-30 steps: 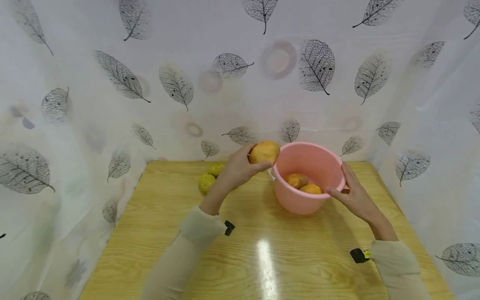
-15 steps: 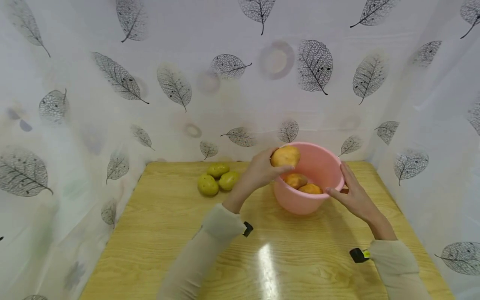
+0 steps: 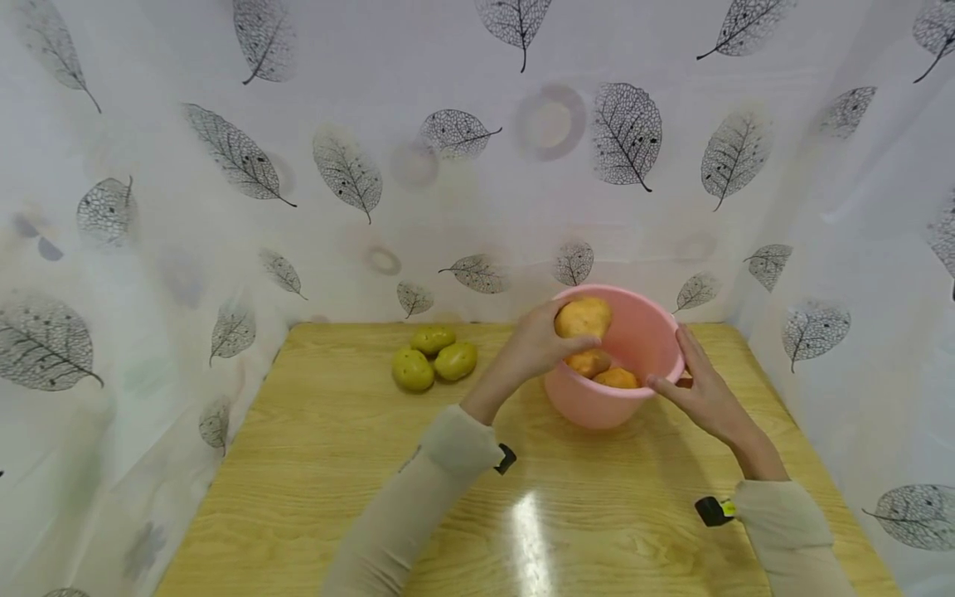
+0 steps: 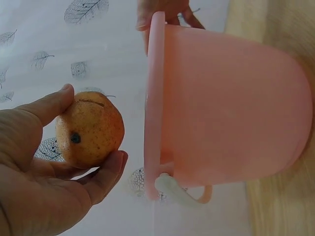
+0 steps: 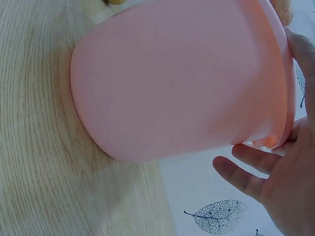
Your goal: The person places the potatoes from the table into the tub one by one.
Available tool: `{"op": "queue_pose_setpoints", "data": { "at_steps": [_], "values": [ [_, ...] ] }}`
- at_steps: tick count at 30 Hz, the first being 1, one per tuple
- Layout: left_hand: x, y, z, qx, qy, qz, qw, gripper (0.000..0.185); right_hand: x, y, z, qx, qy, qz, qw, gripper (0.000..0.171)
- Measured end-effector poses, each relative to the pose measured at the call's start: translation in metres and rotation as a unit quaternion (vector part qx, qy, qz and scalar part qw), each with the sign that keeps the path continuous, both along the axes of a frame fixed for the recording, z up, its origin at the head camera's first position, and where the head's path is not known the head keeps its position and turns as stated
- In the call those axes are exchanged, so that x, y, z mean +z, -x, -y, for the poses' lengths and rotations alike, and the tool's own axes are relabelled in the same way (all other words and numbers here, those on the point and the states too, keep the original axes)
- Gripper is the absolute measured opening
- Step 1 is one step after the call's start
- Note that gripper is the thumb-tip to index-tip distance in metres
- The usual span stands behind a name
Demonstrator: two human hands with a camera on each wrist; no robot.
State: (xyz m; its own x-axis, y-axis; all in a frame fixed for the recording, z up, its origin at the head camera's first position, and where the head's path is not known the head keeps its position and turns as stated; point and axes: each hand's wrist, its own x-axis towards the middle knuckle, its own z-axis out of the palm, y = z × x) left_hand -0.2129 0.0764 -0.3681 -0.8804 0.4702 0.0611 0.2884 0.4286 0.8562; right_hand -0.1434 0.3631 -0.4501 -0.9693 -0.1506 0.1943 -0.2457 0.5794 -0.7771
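My left hand (image 3: 537, 338) grips a yellow-brown potato (image 3: 584, 319) over the left side of a pink bucket (image 3: 597, 410). The left wrist view shows this potato (image 4: 93, 130) between thumb and fingers, level with the bucket's rim (image 4: 154, 98) and a little apart from it; one dark spot marks its skin. Inside the bucket lie two similar potatoes (image 3: 618, 378), one partly hidden by the left thumb. My right hand (image 3: 705, 402) holds the bucket's right rim, its thumb at the edge; in the right wrist view some fingers (image 5: 241, 177) spread outside the wall.
Three green oval fruits (image 3: 434, 358) sit together on the wooden table (image 3: 336, 464), left of the bucket. A white handle end (image 4: 174, 189) is fixed at the bucket's side. A leaf-printed curtain (image 3: 477, 199) encloses the table's back and sides.
My left hand has carried the potato rightward from beside the bucket to over its opening, uncovering the green fruits. The right hand has stayed on the rim.
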Motion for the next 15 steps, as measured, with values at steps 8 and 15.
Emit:
{"op": "queue_pose_setpoints", "data": {
  "at_steps": [8,15],
  "values": [
    [-0.012,0.001,-0.009,0.019,0.044,-0.035,0.9982,0.080,-0.001,0.000,-0.001,0.002,-0.003,-0.005,1.000,0.096],
    [-0.024,-0.002,-0.016,0.046,0.132,-0.083,0.9867,0.089,-0.001,0.000,-0.001,0.006,-0.001,-0.006,1.000,0.095]
  ]
}}
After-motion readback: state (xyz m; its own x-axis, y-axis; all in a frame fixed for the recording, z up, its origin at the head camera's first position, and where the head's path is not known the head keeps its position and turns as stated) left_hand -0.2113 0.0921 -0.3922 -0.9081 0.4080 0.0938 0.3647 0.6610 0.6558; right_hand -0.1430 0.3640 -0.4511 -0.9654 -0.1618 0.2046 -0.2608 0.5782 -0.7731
